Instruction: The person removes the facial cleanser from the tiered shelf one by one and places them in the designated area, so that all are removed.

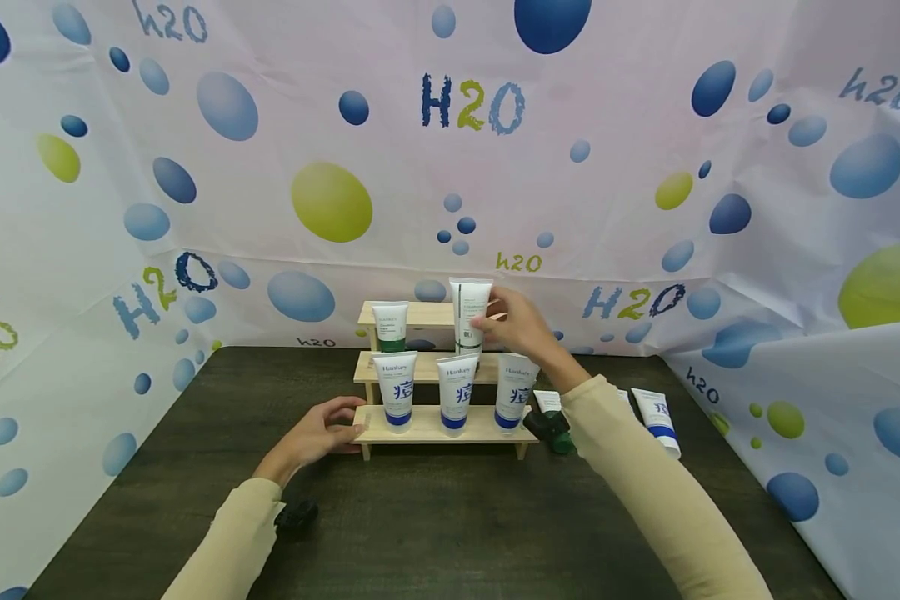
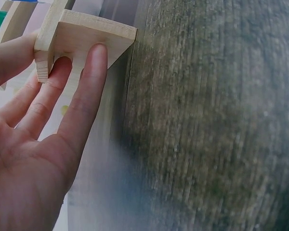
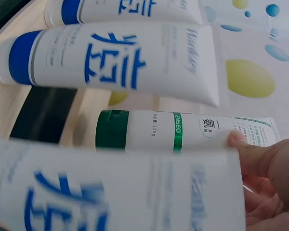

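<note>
My right hand [image 1: 521,323] pinches a white squeeze tube with a green cap [image 3: 149,130] near its flat end. The tube is upright, cap down, at the middle tier; the head view hides whether its cap touches the wood. My left hand [image 1: 317,429] grips the left end of the bottom tier of a wooden three-tier stand [image 1: 423,435], thumb and fingers on different sides of the board. On the bottom tier stand a left tube [image 1: 397,385], a middle tube [image 1: 456,387] and a right tube [image 1: 514,387], all blue-capped. Another green-capped tube [image 1: 390,323] stands behind the left one.
Right of the stand, a green-capped tube [image 1: 551,406] and a blue-capped tube [image 1: 656,417] lie on the dark wooden table [image 1: 450,517]; my right sleeve partly covers that area. A printed backdrop [image 1: 405,192] rises behind and at both sides.
</note>
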A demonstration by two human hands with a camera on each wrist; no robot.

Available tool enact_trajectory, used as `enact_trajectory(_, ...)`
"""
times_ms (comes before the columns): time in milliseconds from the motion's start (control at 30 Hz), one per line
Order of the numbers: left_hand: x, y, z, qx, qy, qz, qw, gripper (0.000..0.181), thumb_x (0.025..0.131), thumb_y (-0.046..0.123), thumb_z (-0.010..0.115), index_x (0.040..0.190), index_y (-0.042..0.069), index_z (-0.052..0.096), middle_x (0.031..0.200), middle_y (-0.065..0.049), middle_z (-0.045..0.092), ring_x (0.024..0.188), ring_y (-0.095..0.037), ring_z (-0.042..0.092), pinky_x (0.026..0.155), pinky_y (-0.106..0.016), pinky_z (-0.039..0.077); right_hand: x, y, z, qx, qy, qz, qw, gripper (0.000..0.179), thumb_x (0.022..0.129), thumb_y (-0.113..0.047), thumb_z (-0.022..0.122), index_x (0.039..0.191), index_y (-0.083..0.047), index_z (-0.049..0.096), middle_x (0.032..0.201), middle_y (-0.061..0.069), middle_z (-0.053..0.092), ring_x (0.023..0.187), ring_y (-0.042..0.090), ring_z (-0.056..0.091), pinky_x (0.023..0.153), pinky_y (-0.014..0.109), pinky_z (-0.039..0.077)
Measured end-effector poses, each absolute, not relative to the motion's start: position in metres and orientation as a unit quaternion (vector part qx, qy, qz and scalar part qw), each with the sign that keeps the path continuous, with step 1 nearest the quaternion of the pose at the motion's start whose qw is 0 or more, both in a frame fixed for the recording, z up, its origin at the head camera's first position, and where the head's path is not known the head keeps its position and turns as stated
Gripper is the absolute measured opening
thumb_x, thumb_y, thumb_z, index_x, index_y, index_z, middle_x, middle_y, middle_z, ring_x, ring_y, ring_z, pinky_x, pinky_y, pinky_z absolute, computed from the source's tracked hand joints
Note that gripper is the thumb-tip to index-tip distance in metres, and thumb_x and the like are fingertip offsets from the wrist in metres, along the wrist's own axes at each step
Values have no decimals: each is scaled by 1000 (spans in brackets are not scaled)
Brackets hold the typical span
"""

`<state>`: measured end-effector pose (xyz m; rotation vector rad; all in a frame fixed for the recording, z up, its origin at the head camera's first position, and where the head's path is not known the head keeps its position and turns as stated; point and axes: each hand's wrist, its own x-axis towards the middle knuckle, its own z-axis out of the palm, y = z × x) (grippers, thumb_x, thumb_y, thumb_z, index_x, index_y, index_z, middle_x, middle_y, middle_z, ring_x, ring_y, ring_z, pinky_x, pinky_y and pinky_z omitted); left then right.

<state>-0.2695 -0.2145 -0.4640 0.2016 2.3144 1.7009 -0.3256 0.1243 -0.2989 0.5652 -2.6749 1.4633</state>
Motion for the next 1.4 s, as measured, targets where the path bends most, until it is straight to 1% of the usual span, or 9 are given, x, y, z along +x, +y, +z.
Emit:
enact_trajectory(167,-268,-215,-464,75,796,587,131,61,99,12,69,152,0,41,131,-25,56,104,-22,70,91,-44,65,-326,143,-292,166,-855,492,24,39,100,-5,66,136,2,53,129,28,62,117,41,65,94,52,64)
enact_trajectory(500,-269,-215,-466,70,799,583,131,62,99,14,70,153,0,41,132,-24,56,105,-21,69,91,-43,66,-327,186,-288,154,-861,483,48,44,103,-11,64,143,1,49,132,29,61,118,45,66,92,50,65)
enact_trajectory(700,-268,-216,-465,71,797,586,130,62,99,13,70,152,0,42,131,-24,57,104,-22,70,91,-44,65,-325,205,-288,153,-865,474,58,45,104,-13,63,144,1,48,131,30,61,116,45,66,88,45,66)
enact_trajectory(800,-269,-215,-465,68,800,582,130,61,99,14,70,152,1,42,130,-23,58,104,-22,70,91,-43,65,-324,213,-289,151,-865,474,62,46,103,-13,63,144,3,48,131,32,60,116,46,65,89,46,66)
enact_trajectory(933,-271,-215,-465,56,805,577,128,59,99,14,71,151,3,45,129,-22,58,103,-22,70,91,-41,66,-322,220,-290,147,-865,475,68,46,103,-12,63,143,5,48,132,33,60,116,48,65,93,52,64)
enact_trajectory(1033,-272,-216,-466,51,805,577,126,58,98,14,71,150,3,46,129,-21,58,103,-22,69,90,-41,66,-322,225,-291,146,-864,477,69,46,103,-11,63,143,6,47,131,35,60,115,49,65,93,53,63)
enact_trajectory(1133,-273,-217,-466,54,806,576,125,59,99,14,70,150,3,45,130,-22,58,103,-22,69,91,-42,66,-321,230,-293,140,-866,474,71,46,103,-10,63,143,6,47,131,35,60,115,49,65,90,47,65)
enact_trajectory(1267,-273,-216,-466,58,805,577,126,59,99,13,70,151,2,45,130,-22,58,103,-21,69,91,-42,66,-318,237,-295,132,-870,468,75,46,104,-11,62,143,6,46,131,34,59,113,46,65,83,35,67)
enact_trajectory(1400,-273,-217,-467,59,806,576,124,59,99,13,71,150,2,45,130,-22,58,102,-21,69,90,-42,66,-317,243,-298,134,-870,469,78,45,105,-12,60,143,8,44,130,35,58,111,45,64,86,41,67)
